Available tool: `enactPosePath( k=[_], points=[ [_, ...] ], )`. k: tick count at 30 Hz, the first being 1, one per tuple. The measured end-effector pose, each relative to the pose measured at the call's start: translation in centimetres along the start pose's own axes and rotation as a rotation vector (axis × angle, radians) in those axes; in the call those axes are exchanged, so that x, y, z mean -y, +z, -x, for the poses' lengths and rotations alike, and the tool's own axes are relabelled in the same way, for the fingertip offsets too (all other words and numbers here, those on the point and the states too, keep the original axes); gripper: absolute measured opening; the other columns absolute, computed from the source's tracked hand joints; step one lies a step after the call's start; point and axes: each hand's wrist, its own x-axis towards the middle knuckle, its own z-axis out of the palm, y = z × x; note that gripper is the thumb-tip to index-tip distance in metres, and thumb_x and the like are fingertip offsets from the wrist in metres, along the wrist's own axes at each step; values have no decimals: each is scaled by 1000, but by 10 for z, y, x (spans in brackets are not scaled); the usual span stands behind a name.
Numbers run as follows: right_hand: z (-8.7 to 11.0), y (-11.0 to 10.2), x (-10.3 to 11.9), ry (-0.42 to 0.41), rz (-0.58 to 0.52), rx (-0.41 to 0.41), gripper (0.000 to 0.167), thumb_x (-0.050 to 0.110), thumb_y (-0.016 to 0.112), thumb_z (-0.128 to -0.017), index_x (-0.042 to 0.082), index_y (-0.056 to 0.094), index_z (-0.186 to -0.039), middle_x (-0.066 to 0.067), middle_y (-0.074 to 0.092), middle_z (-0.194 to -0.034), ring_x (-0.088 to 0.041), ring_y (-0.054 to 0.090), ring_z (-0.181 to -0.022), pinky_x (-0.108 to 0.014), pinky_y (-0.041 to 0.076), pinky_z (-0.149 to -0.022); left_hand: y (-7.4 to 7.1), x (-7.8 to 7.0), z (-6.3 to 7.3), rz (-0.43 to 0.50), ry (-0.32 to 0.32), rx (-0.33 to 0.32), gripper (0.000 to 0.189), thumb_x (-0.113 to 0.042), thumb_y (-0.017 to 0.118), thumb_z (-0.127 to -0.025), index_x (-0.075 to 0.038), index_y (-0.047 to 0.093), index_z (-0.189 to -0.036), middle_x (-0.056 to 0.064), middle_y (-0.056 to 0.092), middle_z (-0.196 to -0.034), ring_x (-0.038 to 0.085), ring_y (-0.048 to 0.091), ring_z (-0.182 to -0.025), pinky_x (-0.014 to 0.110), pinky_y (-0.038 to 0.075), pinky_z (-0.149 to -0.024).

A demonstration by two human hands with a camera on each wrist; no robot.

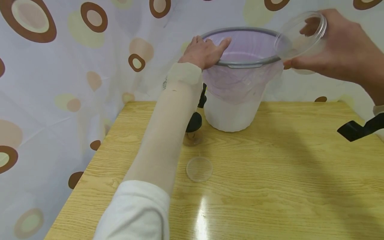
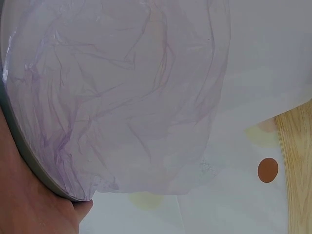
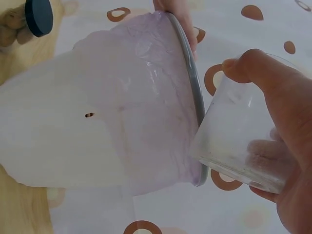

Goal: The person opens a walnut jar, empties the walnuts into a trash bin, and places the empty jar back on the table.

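Note:
A white trash bin (image 1: 231, 116) with a grey rim (image 1: 252, 65) is lined with a thin purple bag (image 1: 237, 80), which is folded down over its outside. My left hand (image 1: 204, 51) grips the rim on the left side, its thumb stretched over the opening. In my right hand (image 1: 345, 50) is a clear plastic jar (image 3: 234, 126), held tilted against or just above the rim's right side. Nothing shows inside the jar. A clear round disc (image 1: 199, 169), like a lid, lies flat on the table in front of the bin.
Beside the bin's left foot stands a clear jar with a black lid (image 1: 194, 122); round brown things (image 3: 13, 27) sit inside it, and my left forearm partly covers it. The wooden table (image 1: 270, 186) meets a patterned curtain (image 1: 114, 66) at the back and left.

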Motion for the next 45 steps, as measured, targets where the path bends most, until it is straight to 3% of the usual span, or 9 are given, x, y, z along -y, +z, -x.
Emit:
enactPosePath(
  k=[1,8,11,13,15,18,22,35,45],
  points=[
    [2,1,-1,15,-16,-4,99,33,86,-76,14,27,-154,-20,44,-150,-45,42,-123,-27,32,-95,0,0,0,1,1,-1,87,-71,1,-96,-13,17,-160,12,8,-167,22,9,-153,33,11,-125],
    [17,9,-8,42,-86,-16,95,30,85,-76,27,29,-153,-18,45,-150,-37,42,-128,-24,28,-108,0,-1,0,3,5,-6,87,-70,1,-96,-13,18,-160,12,7,-167,22,9,-153,33,12,-125],
    [23,13,-10,32,-105,-19,95,29,86,-76,30,30,-153,-18,46,-149,-32,44,-129,-17,28,-103,-1,-2,1,2,6,-7,86,-70,1,-96,-14,18,-160,12,8,-167,22,9,-153,33,12,-125],
    [27,17,-11,31,-124,-17,94,28,87,-76,32,31,-152,-16,47,-147,-19,46,-127,-14,30,-98,-1,-2,1,0,6,-7,86,-70,1,-97,-14,19,-160,11,9,-167,22,8,-153,33,12,-125],
    [32,21,-12,35,-145,-9,92,27,87,-75,32,34,-149,-13,49,-145,-10,53,-116,-11,38,-88,-1,-2,2,-3,6,-10,86,-70,1,-97,-14,20,-159,10,10,-167,22,9,-153,33,12,-125],
    [38,28,-16,48,-170,3,87,27,88,-74,33,38,-146,-2,52,-137,1,51,-108,-11,36,-78,-1,-1,2,-7,7,-14,86,-69,2,-97,-14,21,-159,9,12,-167,22,11,-152,33,13,-125],
    [43,38,-20,61,-190,17,86,28,88,-74,34,39,-145,7,55,-130,2,47,-116,-12,30,-84,-1,-1,2,-8,0,-8,86,-70,2,-97,-14,20,-160,9,11,-167,22,10,-152,33,12,-125],
    [59,73,-32,67,-306,78,84,26,85,-78,27,39,-147,5,54,-130,2,48,-114,-9,35,-78,-2,1,1,-7,-5,6,85,-70,0,-97,-15,17,-160,9,7,-168,23,6,-154,33,9,-126],
    [71,98,-40,113,-364,126,81,31,80,-84,16,35,-150,-2,53,-136,-11,47,-124,-11,37,-81,0,0,2,5,-8,-3,85,-69,1,-97,-16,19,-160,7,10,-168,21,9,-153,33,11,-125]
  ],
)
